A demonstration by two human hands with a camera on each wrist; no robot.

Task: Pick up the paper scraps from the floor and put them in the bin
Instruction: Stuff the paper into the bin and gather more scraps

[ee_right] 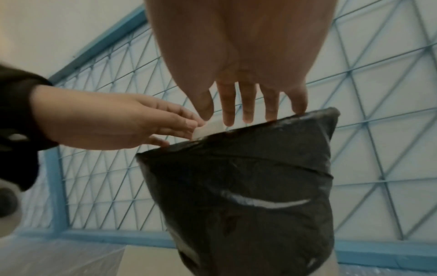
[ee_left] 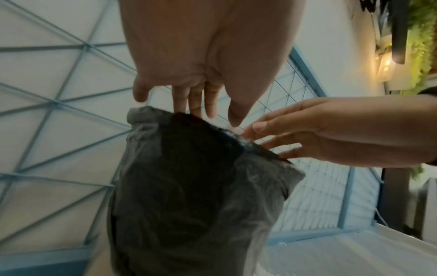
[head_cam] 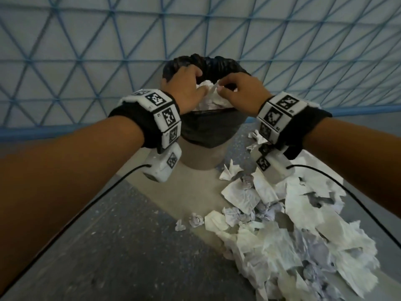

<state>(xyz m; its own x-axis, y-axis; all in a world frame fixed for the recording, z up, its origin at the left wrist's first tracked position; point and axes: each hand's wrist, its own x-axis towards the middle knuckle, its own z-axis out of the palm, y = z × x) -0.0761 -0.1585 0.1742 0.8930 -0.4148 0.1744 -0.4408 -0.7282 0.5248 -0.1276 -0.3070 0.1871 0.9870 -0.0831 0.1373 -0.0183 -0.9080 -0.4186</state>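
Head view looks down on paper scraps (head_cam: 288,231) strewn in a thick heap on the floor (head_cam: 121,246), to the right of the bin (head_cam: 201,157) and reaching up to its base. More crumpled white paper (head_cam: 208,98) fills the mouth of the bin, which is lined with a black bag (head_cam: 208,124) folded over its rim. Both hands are at that opening. The left hand (head_cam: 186,85) is over the far left rim with its fingers reaching down onto the paper inside; in the left wrist view its fingers (ee_left: 196,102) are straight and slightly apart, their tips at the bag's edge. The right hand (head_cam: 245,90) is over the right side of the opening; in the right wrist view its fingers (ee_right: 246,104) are also straight and spread, and a small white scrap (ee_right: 208,129) sits between the tips of the two hands, though whether either pinches it cannot be told. Each wrist carries a black band with white marker blocks (head_cam: 167,118) and a black cable (head_cam: 91,205). The floor is grey and speckled, with a paler strip running under the bin. Behind stands a pale wall with a blue lattice of triangles (head_cam: 86,40).
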